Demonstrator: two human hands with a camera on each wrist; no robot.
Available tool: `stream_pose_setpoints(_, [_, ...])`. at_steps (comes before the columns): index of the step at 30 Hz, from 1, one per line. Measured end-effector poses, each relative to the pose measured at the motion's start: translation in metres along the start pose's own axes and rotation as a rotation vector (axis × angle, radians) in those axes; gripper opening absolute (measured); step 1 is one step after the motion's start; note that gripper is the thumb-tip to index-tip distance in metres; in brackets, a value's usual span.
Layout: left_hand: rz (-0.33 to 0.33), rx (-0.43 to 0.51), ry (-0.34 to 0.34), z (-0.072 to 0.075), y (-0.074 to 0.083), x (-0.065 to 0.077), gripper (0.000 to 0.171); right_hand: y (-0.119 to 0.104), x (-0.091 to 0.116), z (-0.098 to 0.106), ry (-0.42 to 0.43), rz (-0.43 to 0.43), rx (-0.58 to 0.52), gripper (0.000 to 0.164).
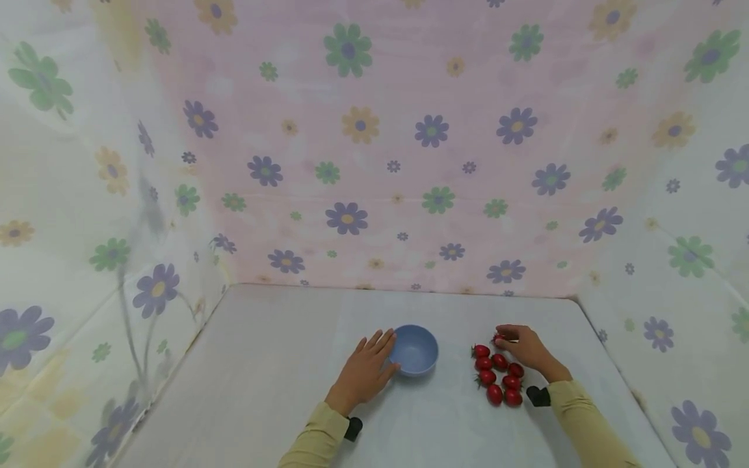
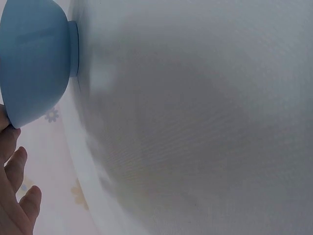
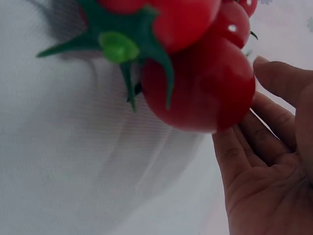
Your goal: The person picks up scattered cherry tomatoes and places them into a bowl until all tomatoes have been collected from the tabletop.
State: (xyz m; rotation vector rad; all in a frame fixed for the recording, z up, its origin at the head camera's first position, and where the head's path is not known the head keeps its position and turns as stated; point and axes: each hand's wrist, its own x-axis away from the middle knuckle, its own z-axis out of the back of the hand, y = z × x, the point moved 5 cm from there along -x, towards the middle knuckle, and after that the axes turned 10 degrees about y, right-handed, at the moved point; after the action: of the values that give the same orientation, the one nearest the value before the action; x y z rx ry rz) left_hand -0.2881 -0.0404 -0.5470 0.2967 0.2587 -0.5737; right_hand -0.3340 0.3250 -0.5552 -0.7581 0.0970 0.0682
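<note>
A blue bowl (image 1: 414,352) stands upright on the white table. At its left side rests my left hand (image 1: 365,367), with fingers spread and the thumb and index fingertips at the rim. The left wrist view shows the bowl's outer wall (image 2: 34,58) and those fingertips against its edge. To the right, several small red tomatoes (image 1: 494,394) with green leafy tops lie in a loose cluster. At the far end of that group my right hand (image 1: 528,348) pinches one tomato (image 1: 497,338) between thumb and fingers. Nearer tomatoes (image 3: 200,88) partly hide these fingertips in the right wrist view.
The white table (image 1: 263,370) reaches back to a pink flowered cloth wall (image 1: 374,253). Flowered white cloth walls (image 1: 690,325) stand on the left and right sides. A gap of bare tabletop separates the bowl from the tomatoes.
</note>
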Motion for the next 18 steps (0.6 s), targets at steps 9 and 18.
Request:
stream_pose_setpoints(9, [0.013, 0.006, 0.011, -0.0027, -0.0004, -0.0015, 0.063, 0.0003, -0.0054, -0.0029, -0.031, 0.003, 0.012, 0.036])
stream_pose_setpoints(18, [0.021, 0.011, 0.01, 0.0001, 0.0027, 0.0007, 0.062, 0.0033, -0.0036, -0.007, -0.034, -0.006, 0.007, 0.035])
